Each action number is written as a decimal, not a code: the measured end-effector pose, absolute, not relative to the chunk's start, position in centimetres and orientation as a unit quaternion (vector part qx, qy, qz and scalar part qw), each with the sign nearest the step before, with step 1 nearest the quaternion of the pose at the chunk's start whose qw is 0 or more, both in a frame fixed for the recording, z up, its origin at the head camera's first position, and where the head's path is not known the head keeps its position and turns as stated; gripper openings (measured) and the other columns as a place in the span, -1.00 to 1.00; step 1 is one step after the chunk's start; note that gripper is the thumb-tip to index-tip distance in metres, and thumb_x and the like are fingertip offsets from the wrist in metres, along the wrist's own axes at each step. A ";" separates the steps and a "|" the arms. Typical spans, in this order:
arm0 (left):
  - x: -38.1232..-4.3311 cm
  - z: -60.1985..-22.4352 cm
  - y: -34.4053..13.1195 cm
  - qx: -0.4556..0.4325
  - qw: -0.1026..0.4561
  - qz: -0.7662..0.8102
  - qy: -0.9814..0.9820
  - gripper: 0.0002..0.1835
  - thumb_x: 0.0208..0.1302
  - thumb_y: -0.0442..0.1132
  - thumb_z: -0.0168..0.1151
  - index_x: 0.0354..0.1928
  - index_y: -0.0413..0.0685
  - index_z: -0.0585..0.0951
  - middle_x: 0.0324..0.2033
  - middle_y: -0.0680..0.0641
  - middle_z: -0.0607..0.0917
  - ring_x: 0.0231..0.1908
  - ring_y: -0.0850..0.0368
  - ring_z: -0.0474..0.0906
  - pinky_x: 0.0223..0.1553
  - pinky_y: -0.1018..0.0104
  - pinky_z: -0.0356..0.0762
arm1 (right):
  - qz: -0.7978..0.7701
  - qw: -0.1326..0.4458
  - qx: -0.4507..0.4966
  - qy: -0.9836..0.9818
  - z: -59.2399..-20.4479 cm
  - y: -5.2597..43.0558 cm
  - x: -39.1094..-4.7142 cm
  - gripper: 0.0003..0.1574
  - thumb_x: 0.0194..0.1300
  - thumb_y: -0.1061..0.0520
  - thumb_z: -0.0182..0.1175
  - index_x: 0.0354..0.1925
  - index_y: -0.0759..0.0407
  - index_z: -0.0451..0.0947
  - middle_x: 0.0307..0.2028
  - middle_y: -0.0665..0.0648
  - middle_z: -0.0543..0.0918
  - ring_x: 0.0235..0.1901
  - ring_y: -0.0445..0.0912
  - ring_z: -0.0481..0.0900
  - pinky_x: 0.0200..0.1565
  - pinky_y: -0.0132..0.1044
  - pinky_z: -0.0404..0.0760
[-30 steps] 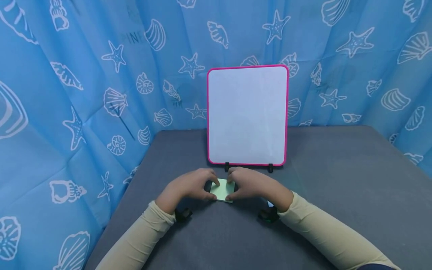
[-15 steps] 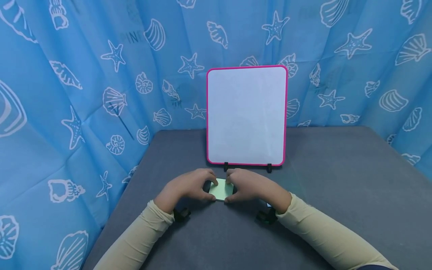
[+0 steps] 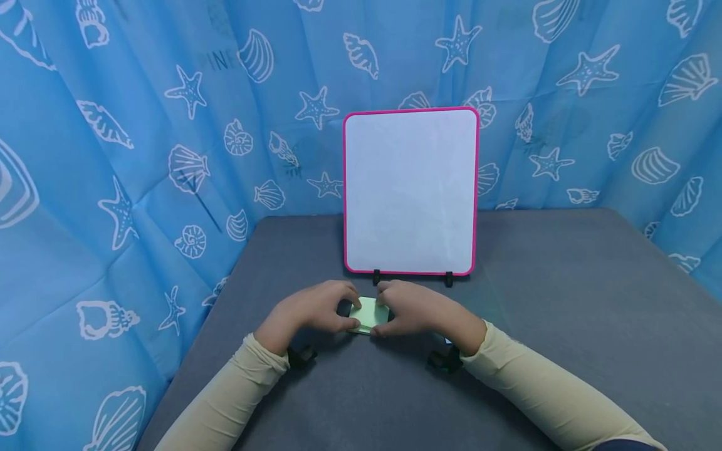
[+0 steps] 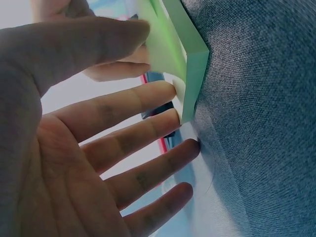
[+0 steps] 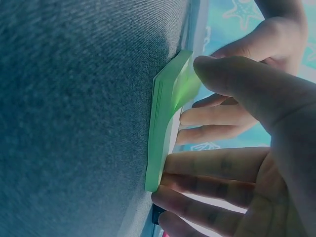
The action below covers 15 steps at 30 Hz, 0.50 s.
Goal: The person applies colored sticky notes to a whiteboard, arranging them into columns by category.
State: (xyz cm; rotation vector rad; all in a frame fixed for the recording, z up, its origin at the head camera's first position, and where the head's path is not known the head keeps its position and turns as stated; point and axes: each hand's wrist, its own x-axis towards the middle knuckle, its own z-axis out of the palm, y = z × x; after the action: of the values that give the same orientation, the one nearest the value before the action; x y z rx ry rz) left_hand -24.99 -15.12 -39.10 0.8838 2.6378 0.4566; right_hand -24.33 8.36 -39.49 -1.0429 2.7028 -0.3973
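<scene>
The pale green sticky-note pad lay on the grey tabletop, just below the centre of the head view. From its left, the left hand pinched it between thumb and fingertips; from its right, the right hand did likewise. The wrist views showed its top sheet bowed upward. A pink-framed whiteboard stood upright above, right of centre.

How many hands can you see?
2. In the head view, the left hand touches the green pad from its left side, and the right hand touches it from its right. No other hand shows.
</scene>
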 end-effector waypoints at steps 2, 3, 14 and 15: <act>-25.1 -39.1 -15.2 0.313 0.159 0.161 0.923 -0.62 0.45 0.02 0.36 0.17 0.01 0.74 0.26 -0.05 0.69 0.26 0.05 0.60 0.35 0.00 0.57 | -0.138 0.112 -0.356 0.918 -39.5 8.4 -24.4 -0.43 0.27 -0.26 0.50 -0.02 0.13 0.77 -0.13 0.05 0.65 -0.33 -0.15 0.56 -0.33 -0.35 0.56; -25.1 -39.1 -15.2 0.315 0.158 0.162 0.922 -0.64 0.47 0.01 0.33 0.16 0.01 0.74 0.23 -0.04 0.70 0.25 0.06 0.61 0.34 0.01 0.58 | -0.141 0.114 -0.357 0.917 -39.5 8.4 -24.5 -0.45 0.28 -0.25 0.49 -0.02 0.14 0.77 -0.13 0.06 0.66 -0.33 -0.14 0.56 -0.32 -0.34 0.57; -25.5 -39.0 -15.2 0.349 0.097 0.166 0.917 -0.86 0.55 -0.11 0.27 -0.06 0.03 0.73 -0.18 0.10 0.73 -0.19 0.24 0.60 0.00 0.21 0.68 | -0.182 0.106 -0.359 0.909 -39.4 8.9 -25.1 -0.58 0.46 -0.13 0.37 0.07 0.12 0.78 -0.14 -0.01 0.73 -0.26 -0.18 0.61 -0.11 -0.25 0.68; -25.6 -39.0 -15.2 0.352 0.093 0.167 0.916 -0.87 0.55 -0.11 0.27 -0.07 0.04 0.73 -0.20 0.10 0.72 -0.21 0.23 0.59 -0.02 0.22 0.68 | -0.185 0.100 -0.361 0.908 -39.3 8.8 -25.1 -0.61 0.47 -0.11 0.36 0.05 0.12 0.78 -0.16 -0.02 0.73 -0.27 -0.19 0.60 -0.13 -0.27 0.68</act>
State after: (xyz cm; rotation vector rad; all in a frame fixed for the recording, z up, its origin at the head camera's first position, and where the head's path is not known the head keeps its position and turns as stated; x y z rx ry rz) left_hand -25.56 -15.17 -39.01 1.0436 2.7199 0.4945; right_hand -25.12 8.85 -39.35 -1.0684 2.6861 -0.5469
